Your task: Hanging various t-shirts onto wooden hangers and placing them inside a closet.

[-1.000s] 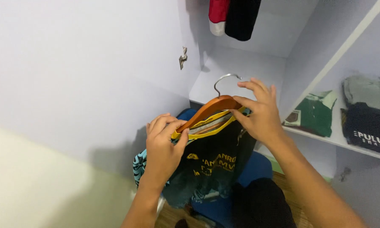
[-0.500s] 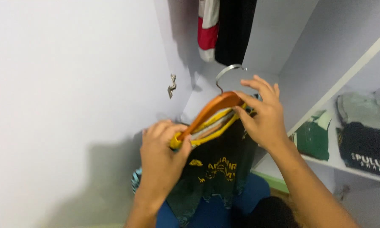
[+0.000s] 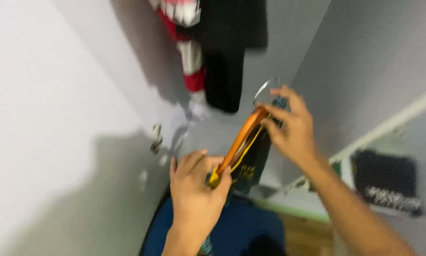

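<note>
Mid-frame: left hand (image 3: 194, 189) pinching low end of stiff wooden hanger (image 3: 241, 137), right hand (image 3: 293, 128) gripping top by hook (limp, light shirt (image 3: 251, 163) likely to slide).

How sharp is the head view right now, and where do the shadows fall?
Head view: motion blur smears everything; the wooden hanger, the left hand and the right hand have soft edges. The hands cast a broad grey shadow on the pale wall at lower left. No glare.
</note>
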